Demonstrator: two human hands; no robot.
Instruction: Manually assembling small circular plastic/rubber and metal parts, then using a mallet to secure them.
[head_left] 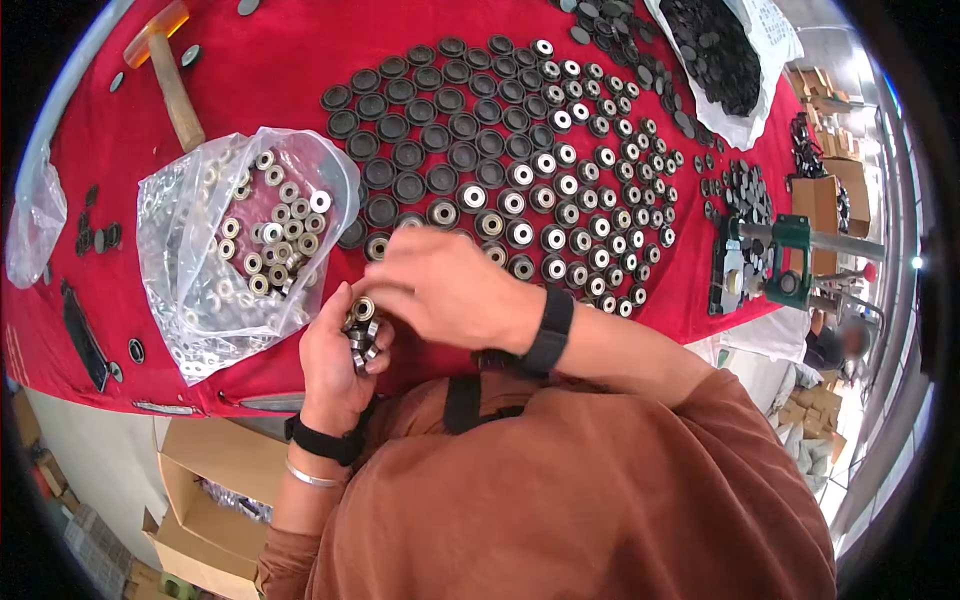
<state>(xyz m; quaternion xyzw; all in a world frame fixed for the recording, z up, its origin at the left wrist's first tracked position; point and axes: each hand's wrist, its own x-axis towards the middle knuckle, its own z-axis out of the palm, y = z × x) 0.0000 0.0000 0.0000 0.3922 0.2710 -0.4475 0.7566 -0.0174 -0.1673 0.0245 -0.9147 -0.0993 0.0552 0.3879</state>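
Note:
My left hand (332,352) is turned palm up near the table's front edge, its fingers curled round several small metal ball bearings (363,309). Just above and to the right, my right hand (450,285) reaches across with its fingers bent and drawn together; whatever they pinch is hidden. By its fingertips lies a bearing in a black cap (377,247). Black round caps (408,155) stand in rows beyond my hands, showing dark centres. Toward the right, many caps hold a shiny bearing (569,184) in the middle.
Left of my hands, a clear plastic bag (190,260) lies open with loose bearings. A mallet (175,95) rests behind it. A white sack of black discs (745,110) sits at the far right, and a green hand press (790,262) at the right edge. Below is a cardboard box (215,480).

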